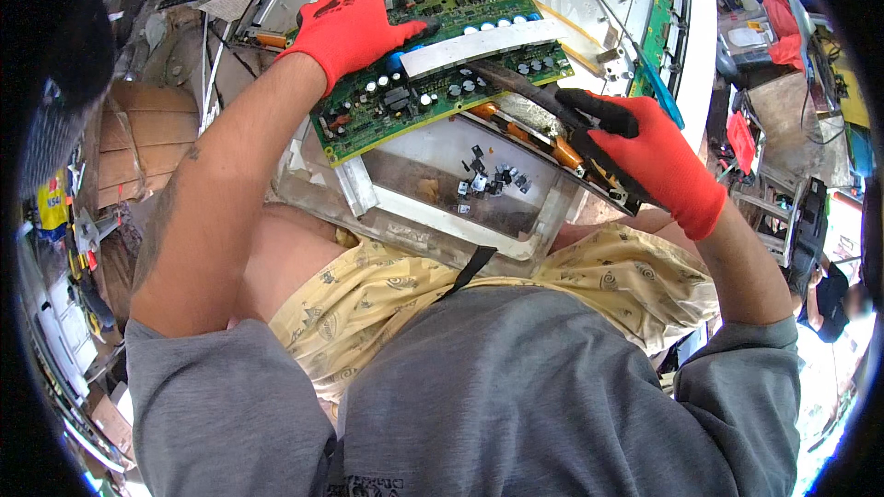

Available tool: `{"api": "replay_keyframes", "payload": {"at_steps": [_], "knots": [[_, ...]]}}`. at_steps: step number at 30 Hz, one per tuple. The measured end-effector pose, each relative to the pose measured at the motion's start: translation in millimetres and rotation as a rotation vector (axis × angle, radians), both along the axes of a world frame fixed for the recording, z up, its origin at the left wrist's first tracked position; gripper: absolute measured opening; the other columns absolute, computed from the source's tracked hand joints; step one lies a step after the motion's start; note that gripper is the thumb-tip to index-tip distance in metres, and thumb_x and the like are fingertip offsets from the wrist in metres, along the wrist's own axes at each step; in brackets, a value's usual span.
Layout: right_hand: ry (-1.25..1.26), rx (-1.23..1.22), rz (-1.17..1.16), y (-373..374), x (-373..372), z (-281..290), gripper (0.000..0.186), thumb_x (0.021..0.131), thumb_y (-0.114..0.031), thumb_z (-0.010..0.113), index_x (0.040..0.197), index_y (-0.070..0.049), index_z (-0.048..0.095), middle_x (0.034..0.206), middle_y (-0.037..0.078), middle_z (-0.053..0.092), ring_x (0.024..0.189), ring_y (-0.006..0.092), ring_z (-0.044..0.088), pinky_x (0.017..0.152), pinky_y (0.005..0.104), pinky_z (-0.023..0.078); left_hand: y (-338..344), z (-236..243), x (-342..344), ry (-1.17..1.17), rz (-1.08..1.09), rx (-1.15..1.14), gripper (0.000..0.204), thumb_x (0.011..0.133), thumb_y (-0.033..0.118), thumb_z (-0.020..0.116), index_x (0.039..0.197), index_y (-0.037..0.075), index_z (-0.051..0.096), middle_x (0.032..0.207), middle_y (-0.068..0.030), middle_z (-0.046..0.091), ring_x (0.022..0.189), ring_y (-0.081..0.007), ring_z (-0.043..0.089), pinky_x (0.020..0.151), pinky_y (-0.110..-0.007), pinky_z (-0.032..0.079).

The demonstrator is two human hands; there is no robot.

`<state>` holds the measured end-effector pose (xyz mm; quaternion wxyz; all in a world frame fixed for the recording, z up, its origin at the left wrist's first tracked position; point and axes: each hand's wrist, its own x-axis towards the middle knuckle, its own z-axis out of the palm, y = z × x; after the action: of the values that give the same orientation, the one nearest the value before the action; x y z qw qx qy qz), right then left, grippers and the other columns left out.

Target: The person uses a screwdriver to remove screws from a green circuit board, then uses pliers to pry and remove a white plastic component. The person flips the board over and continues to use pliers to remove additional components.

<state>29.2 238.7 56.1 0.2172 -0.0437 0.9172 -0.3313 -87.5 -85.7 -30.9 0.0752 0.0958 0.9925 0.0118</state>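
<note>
Red gloves (345, 23), grey sleeves, patterned yellow shorts (387, 290)

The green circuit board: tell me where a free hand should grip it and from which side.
Grip the green circuit board by its bare lower-left edge, coming from the person's left. Its face is crowded with upright capacitors, the left hand covers the upper-left corner, and the right hand works a dark tool along the right side. The board lies tilted over a metal tray, so that edge overhangs and seems reachable.
</note>
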Motion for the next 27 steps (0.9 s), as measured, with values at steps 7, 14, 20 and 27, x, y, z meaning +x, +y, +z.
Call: {"api": "replay_keyframes", "payload": {"at_steps": [7, 14, 20, 27], "knots": [[0.283, 0.144, 0.177, -10.6, 11.2, -0.7, 0.043, 0.087, -0.023, 0.072, 0.127, -0.008, 0.07, 0.086, 0.013, 0.075, 0.074, 0.0192, 0.07, 0.069, 0.0346, 0.055, -4.7, 0.4, 1.6, 0.016, 0.026, 0.009, 0.092, 0.085, 0.072, 0.061, 0.147, 0.006, 0.048, 0.144, -0.0208, 0.052, 0.13, -0.0387, 0.054, 0.108, -0.05, 0.043], [0.022, -0.167, -0.004, -9.9, 3.6, -7.6, 0.041, 0.086, -0.022, 0.07, 0.125, -0.01, 0.072, 0.092, 0.016, 0.075, 0.077, 0.0194, 0.07, 0.072, 0.0353, 0.055, -0.4, -7.2, 0.3, 0.062, -0.003, 0.006, 0.093, 0.084, 0.073, 0.061, 0.147, 0.006, 0.048, 0.143, -0.021, 0.053, 0.129, -0.0384, 0.055, 0.108, -0.051, 0.043], [0.294, 0.26, 0.159, -42.1, 26.2, -1.8, 0.038, 0.086, -0.012, 0.069, 0.124, -0.006, 0.07, 0.097, 0.022, 0.071, 0.088, 0.0365, 0.07, 0.077, 0.0402, 0.056, -2.0, 1.5, 2.0, 0.021, 0.005, 0.074, 0.085, 0.084, 0.069, 0.063, 0.14, 0.006, 0.054, 0.138, -0.0221, 0.056, 0.126, -0.0393, 0.057, 0.104, -0.054, 0.043], [0.36, 0.315, 0.278, -39.8, 6.8, 3.6, 0.032, 0.088, -0.023, 0.066, 0.116, -0.008, 0.073, 0.092, 0.019, 0.071, 0.087, 0.0389, 0.07, 0.079, 0.0475, 0.056, 3.3, 10.8, 4.5, -0.034, 0.028, 0.103, 0.076, 0.084, 0.057, 0.068, 0.133, 0.0, 0.055, 0.128, -0.0283, 0.06, 0.123, -0.0428, 0.057, 0.105, -0.05, 0.043]]}}
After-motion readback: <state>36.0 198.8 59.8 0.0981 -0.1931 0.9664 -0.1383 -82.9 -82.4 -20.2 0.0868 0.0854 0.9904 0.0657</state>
